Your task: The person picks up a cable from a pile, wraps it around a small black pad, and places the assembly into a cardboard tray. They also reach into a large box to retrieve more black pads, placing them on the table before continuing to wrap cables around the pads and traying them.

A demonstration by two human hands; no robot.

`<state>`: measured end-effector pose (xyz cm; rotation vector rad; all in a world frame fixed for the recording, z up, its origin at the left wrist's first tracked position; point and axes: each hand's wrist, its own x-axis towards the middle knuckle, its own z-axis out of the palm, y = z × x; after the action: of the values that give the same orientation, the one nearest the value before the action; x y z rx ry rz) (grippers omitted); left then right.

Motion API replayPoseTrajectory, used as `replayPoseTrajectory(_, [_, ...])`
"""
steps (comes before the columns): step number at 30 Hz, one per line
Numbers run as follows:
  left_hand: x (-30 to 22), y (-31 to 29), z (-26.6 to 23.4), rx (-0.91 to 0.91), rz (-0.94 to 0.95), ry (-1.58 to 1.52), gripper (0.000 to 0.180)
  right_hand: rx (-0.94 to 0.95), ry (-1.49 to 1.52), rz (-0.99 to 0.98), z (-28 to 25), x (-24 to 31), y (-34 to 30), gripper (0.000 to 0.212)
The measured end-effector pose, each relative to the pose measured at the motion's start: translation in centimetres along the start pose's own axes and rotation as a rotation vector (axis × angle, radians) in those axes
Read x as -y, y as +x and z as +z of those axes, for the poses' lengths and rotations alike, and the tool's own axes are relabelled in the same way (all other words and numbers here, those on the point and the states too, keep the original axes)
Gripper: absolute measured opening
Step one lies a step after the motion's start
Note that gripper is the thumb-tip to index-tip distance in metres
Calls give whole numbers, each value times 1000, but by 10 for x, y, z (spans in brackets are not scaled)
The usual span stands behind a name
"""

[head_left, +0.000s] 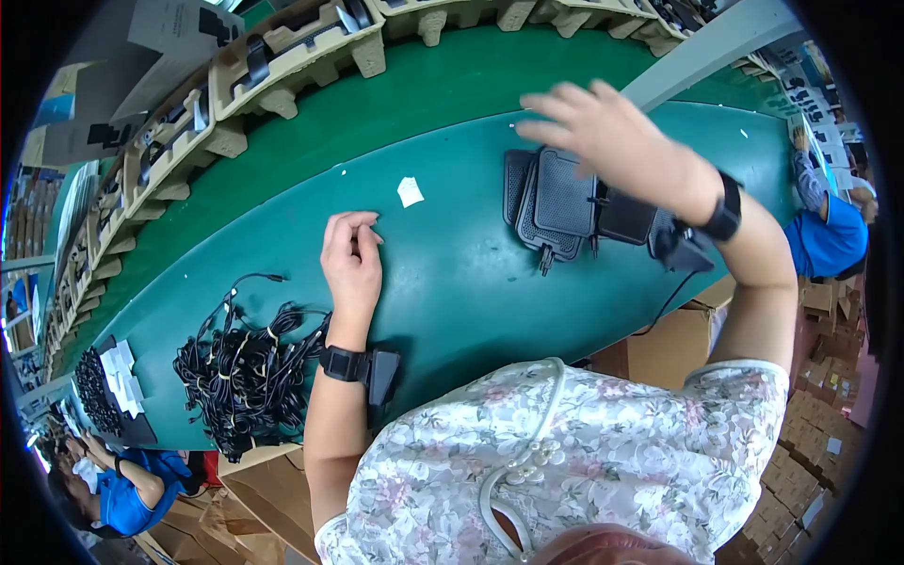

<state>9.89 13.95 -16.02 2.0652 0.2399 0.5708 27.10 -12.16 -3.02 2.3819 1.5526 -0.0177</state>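
My left hand (pixel 353 259) rests above the green table with its fingers curled in, and nothing shows in it. Beside its wrist lies a heap of black cables (pixel 250 381), bundled with light ties. My right hand (pixel 589 127) is raised over the far side of the table, fingers spread and slightly blurred, holding nothing. Just below it sits a stack of black flat rectangular plates (pixel 565 193) with textured faces and short pegs. More black parts (pixel 678 247) lie to the right of the stack, partly hidden by my right forearm. Each wrist wears a black strap with a device.
A white paper scrap (pixel 410 192) lies on the green table (pixel 452 282). Moulded pulp trays (pixel 292 61) holding black parts line the green strip beyond. A grey post (pixel 716 52) stands at far right. Cardboard boxes (pixel 673 348) sit below the table edge. Co-workers in blue work at both sides.
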Motion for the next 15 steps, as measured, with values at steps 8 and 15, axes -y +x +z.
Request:
replayPoseTrajectory(8, [9,-1,3,20,22,10,12,-89,-129,-193,57,16,-29,94])
replayPoseTrajectory(15, [12,-1,3,-3,61,43,11,-21,-39,-149,37,19,-10,70])
